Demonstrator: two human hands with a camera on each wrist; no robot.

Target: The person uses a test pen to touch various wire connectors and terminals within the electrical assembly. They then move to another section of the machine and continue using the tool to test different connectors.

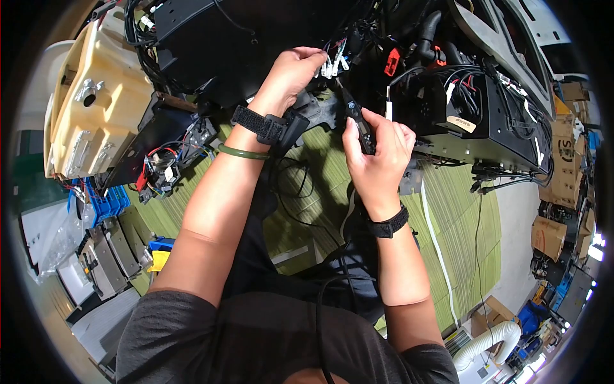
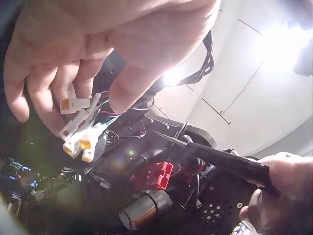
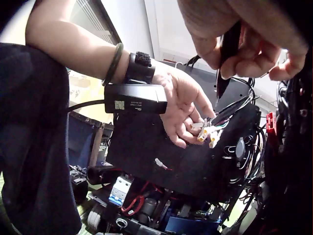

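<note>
The left hand (image 1: 291, 77) holds a bundle of thin wires ending in several small white connectors (image 1: 330, 66). In the left wrist view the curled fingers (image 2: 58, 83) cradle the connectors (image 2: 80, 142), whose ends show yellow-orange. The right hand (image 1: 380, 150) grips a slim black pen-like tool (image 1: 358, 121) with a thin metal tip pointing toward the connectors. A gap separates tip and connectors in the left wrist view. From the right wrist view, the tool (image 3: 228, 58) hangs tip-down above the left hand (image 3: 183, 107).
A black panel (image 1: 224, 38) stands behind the left hand. Right of it are a red connector (image 1: 392, 62) and a black box with cables (image 1: 473, 128). A cream plastic tank (image 1: 105, 96) stands at the left. Green matting (image 1: 307, 185) covers the floor.
</note>
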